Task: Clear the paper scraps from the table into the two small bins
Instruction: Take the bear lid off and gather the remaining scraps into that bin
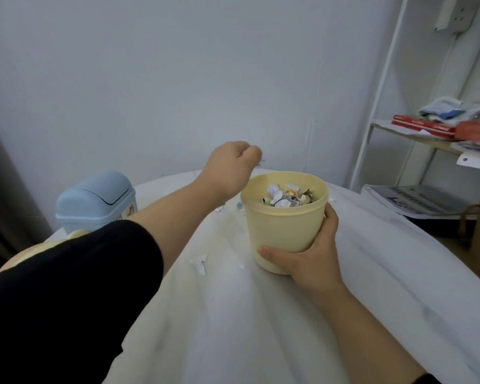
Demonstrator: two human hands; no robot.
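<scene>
Paper bits [284, 196] of mixed colours lie heaped inside the yellow bin [284, 231], filling it close to the rim. The right hand [313, 256] grips the bin low on its near right side, thumb across the front and fingers wrapped round the wall. Whether the bin's base rests on the table [261, 328] or is raised off it cannot be told.

The left hand [233, 162] hangs just above and left of the bin's rim with its fingers curled downward. They pinch a small pale scrap [259, 162] that peeks out at the fingertips, too blurred to make out further. A black sleeve [67, 286] covers that arm above the elbow.

Loose scraps [199, 263] remain on the white cloth: two white ones near and left of the bin's base, a few small ones just left of its rim under the left wrist, and one just right of the rim.

Well left of the yellow bin stands a blue bin [94, 202] with its swing lid closed. A pale yellow object [75, 234] sits in front of it, mostly hidden by the sleeve. Far right of the yellow bin, a white shelf [385, 128] holds red books [421, 126] and folded cloths.
</scene>
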